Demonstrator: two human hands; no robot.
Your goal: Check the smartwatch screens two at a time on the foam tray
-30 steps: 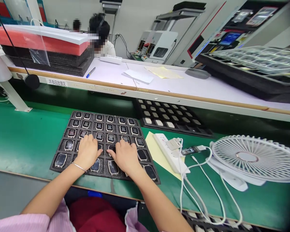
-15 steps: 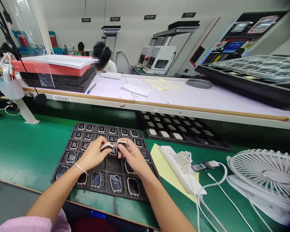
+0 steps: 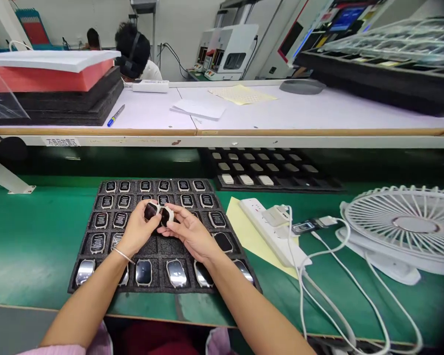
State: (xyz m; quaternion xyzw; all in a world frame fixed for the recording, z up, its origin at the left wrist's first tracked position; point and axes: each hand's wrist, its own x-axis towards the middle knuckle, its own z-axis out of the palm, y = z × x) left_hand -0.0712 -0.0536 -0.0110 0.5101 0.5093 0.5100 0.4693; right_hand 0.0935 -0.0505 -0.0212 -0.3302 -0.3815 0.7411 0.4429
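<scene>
Two smartwatch bodies are held up close together over a black foam tray (image 3: 159, 246). My left hand (image 3: 138, 228) is closed on the left smartwatch (image 3: 151, 211), its dark face showing between thumb and fingers. The right smartwatch (image 3: 166, 216), dark-faced with a pale rim, is pinched between the thumb and fingers of my right hand (image 3: 190, 230). Several more watches sit in the tray's square pockets. Those in the far rows show white text, while a near-row watch (image 3: 144, 272) has a blank, shiny screen. My hands and forearms hide some pockets.
Right of the tray, a white power strip (image 3: 274, 231) with cables lies on yellow paper (image 3: 240, 227), beside a white fan (image 3: 407, 224). Behind, a second foam tray (image 3: 281, 186) sits under a raised shelf (image 3: 251, 130). A co-worker (image 3: 135, 52) sits beyond the shelf.
The camera view has tipped down and shifted. Both watches have turned so their dark faces show more toward me; my hands still hold them close together.
</scene>
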